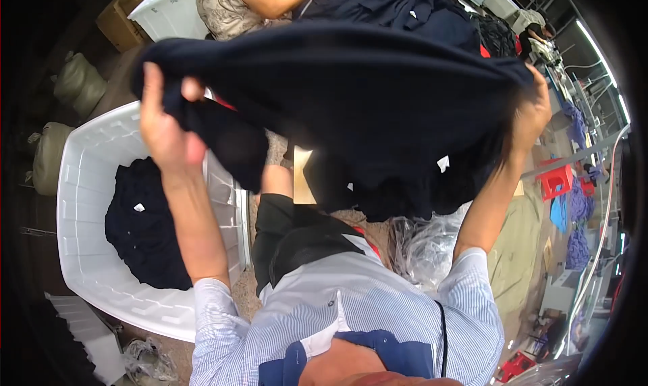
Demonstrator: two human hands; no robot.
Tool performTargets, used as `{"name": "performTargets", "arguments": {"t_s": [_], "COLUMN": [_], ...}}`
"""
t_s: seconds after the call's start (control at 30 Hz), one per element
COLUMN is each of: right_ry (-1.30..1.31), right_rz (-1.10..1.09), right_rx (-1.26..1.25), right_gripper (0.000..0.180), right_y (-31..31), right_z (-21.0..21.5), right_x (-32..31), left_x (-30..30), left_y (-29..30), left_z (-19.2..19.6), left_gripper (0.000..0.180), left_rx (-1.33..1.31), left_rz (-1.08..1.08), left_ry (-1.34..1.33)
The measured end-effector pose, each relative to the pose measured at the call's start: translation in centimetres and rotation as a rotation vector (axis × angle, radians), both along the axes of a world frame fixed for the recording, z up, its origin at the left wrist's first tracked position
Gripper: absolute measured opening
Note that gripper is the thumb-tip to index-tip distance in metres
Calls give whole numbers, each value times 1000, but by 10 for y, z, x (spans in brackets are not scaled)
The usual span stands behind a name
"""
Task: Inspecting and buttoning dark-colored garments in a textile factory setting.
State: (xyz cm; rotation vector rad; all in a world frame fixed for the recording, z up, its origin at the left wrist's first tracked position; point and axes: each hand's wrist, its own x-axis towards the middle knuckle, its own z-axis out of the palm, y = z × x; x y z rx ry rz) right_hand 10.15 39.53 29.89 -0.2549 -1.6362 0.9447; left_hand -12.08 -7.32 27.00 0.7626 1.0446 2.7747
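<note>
A dark navy garment (351,82) is stretched wide in front of me, blurred by motion in places. My left hand (167,126) grips its left end, thumb and fingers closed round the cloth. At the other end, my right hand (531,116) is closed on the cloth, its fingertips partly hidden. What kind of garment it is cannot be made out. Below it lies more dark cloth (398,197) with small white tags, beside a pale board edge (303,176). To my left, a white plastic bin (73,210) holds dark garments (145,224), one with a white tag.
Across from me, another person's arm (273,1) reaches to a large navy garment pile (412,11). A second white bin (172,11) and a cardboard box (121,18) stand far left. Clear plastic bags (432,244) lie near my legs. A red stool (555,178) stands right.
</note>
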Motion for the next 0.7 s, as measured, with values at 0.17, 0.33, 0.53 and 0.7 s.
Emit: {"name": "performTargets", "arguments": {"t_s": [0.17,0.33,0.53,0.7], "right_ry": [-230,-338,-440,-90], "right_rz": [225,343,-253,-64], "right_rx": [87,-117,94,-163], "right_gripper": [31,29,38,45], "right_y": [-2,28,189,250], "right_z": [-2,-43,-21,-17], "right_x": [-24,-50,-72,-48], "left_x": [-46,-76,-163,-20], "left_y": [-2,-4,-81,-102], "left_z": [10,-19,28,73], "left_gripper": [21,19,26,30], "left_rx": [-137,-229,-100,36], "left_rz": [413,391,153,239], "left_ry": [34,-38,86,178]}}
